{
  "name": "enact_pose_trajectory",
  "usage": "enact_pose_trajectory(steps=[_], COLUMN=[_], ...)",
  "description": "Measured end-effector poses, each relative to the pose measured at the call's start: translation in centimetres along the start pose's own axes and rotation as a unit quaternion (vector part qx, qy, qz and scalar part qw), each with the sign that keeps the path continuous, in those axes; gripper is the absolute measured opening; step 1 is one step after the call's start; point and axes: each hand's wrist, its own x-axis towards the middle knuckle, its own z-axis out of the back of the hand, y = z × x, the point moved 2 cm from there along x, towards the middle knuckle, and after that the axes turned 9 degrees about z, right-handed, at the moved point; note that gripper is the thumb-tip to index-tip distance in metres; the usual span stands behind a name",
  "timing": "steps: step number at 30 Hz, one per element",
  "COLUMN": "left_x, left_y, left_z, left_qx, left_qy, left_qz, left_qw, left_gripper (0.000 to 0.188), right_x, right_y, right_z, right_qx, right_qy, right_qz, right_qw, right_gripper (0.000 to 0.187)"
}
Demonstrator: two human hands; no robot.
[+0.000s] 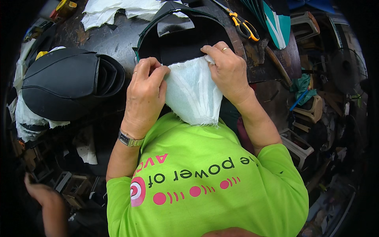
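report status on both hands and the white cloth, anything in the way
Left hand pinching white cloth at upper left, right hand at upper right. Cloth spread between them. Nothing seen in the way; scissors lie apart.

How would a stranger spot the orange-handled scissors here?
Start with the dark, worn tabletop at the picture's top. On it, above and slightly right of the person's bare right hand, lie scissors with orange-and-black looped handles. Those bright loops set them apart from the teal, white-striped piece to their right.
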Motion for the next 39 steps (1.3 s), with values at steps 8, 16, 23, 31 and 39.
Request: enact_pose_trajectory(steps=[8,16,23,31,39], left_x=[-0.3,-0.4,-0.3,-0.1,0.0], left_y=[0.0,0.4,0.8,1.2,0.8], left_z=[0.2,-0.4,-0.6,-0.9,-0.8], left_qx=[-0.012,0.000,0.001,0.026,0.062], left_qy=[-0.010,0.002,-0.028,-0.026,-0.019], left_qz=[-0.017,0.019,0.006,-0.004,-0.008], left_qw=[1.000,1.000,1.000,0.999,0.998], left_gripper=[0.027,0.028,0.029,0.031,0.029], right_x=[-0.1,0.1,0.1,-0.3,-0.3], right_y=[-0.1,-0.4,-0.3,-0.3,-0.3], right_z=[-0.1,0.0,-0.1,-0.3,-0.3], right_qx=[0.009,0.070,0.074,0.058,0.044], right_qy=[-0.004,-0.008,-0.009,0.007,0.012], right_qz=[-0.005,-0.070,-0.083,-0.071,-0.066], right_qw=[1.000,0.995,0.994,0.996,0.997], right_gripper=[0.030,0.023,0.021,0.019,0.018])
